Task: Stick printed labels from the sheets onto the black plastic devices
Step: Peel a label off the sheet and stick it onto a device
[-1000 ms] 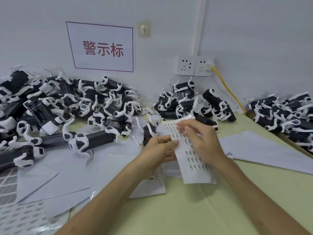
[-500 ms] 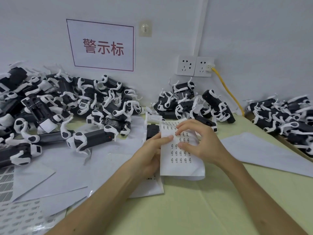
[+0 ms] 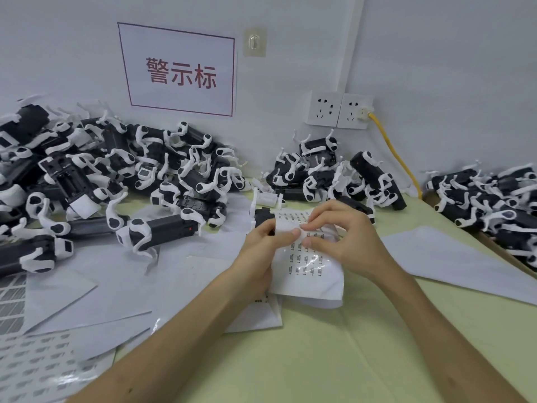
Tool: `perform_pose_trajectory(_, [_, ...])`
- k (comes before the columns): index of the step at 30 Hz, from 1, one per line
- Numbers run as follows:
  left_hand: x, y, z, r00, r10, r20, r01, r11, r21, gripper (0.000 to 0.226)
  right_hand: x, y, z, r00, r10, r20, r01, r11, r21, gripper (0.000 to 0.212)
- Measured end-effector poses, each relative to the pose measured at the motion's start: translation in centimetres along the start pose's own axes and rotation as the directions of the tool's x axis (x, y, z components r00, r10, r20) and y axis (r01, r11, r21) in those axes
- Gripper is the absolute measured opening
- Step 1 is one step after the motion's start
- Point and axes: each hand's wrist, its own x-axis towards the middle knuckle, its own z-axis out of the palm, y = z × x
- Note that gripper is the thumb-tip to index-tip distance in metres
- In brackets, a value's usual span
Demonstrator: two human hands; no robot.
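— Step in hand?
— Peeling one printed label off the glossy white label sheet (image 3: 308, 266), by the look of it. Left hand (image 3: 263, 248) pinching the sheet's left edge, thumb on top; right hand (image 3: 343, 234) bent over the upper rows, fingertips (image 3: 305, 226) pressed together on the sheet, probably on a label corner. Too small to tell whether a corner has lifted.

— How to do it well?
— Bend the backing away under the label rather than dragging the label up. Lift from one corner, slow and flat, to avoid curl. Keep the left grip close to the working row so the paper stays taut.

— Feel of the sheet?
— Thin, slick, shiny liner with rows of small dark print; curls and creases easily, lower edge already wavy. Likely slippery under dry fingers.

— And the devices?
— Black plastic devices with white clips: a large pile (image 3: 122, 181) at left, a smaller heap (image 3: 334, 175) against the wall behind the hands, another (image 3: 494, 199) at far right. Hard, smooth bodies, angular, with springy-looking white hooks that tangle. One black device (image 3: 263, 218) just beyond the left hand, partly hidden by the sheet, probably next for labelling.

— Underneath?
— Pale green surface (image 3: 319, 359), matte, strewn with loose white paper sheets (image 3: 116, 289).
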Motion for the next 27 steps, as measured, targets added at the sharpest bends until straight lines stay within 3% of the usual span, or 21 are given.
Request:
perform_pose_trajectory(10, [0.0,-0.1,0.4,0.995,0.034,-0.093,-0.034,0.999,0.009,0.036,-0.2,-0.5,0.4,0.988,-0.123,-0.099,0.125,0.992,0.016,0.014])
perform_pose_trajectory(16, [0.1,-0.1,0.3,0.996,0.028,-0.084,-0.029,0.999,-0.021,0.031,-0.4,-0.5,0.1,0.996,-0.082,-0.016,0.083,0.995,0.051,0.013])
perform_pose_trajectory(20, [0.2,0.1,0.2,0.998,0.009,-0.056,-0.008,1.000,0.010,0.029,-0.4,-0.5,-0.3,0.999,-0.048,0.014,0.043,0.969,0.243,0.017])
perform_pose_trajectory(22, [0.3,0.0,0.2,0.997,0.017,-0.070,-0.010,0.995,0.097,0.039,-0.3,-0.5,-0.5,1.000,-0.022,0.011,0.017,0.941,0.339,0.024])
perform_pose_trajectory(24, [0.2,-0.4,0.2,0.988,0.138,-0.064,-0.110,0.939,0.326,0.054,-0.1,-0.3,-0.7,1.000,0.008,-0.002,-0.007,0.925,0.381,0.030])
perform_pose_trajectory(27, [0.2,-1.0,0.1,0.901,0.426,0.075,-0.347,0.608,0.714,0.068,0.1,0.2,-0.8,0.999,0.039,-0.021,-0.024,0.885,0.465,0.040])
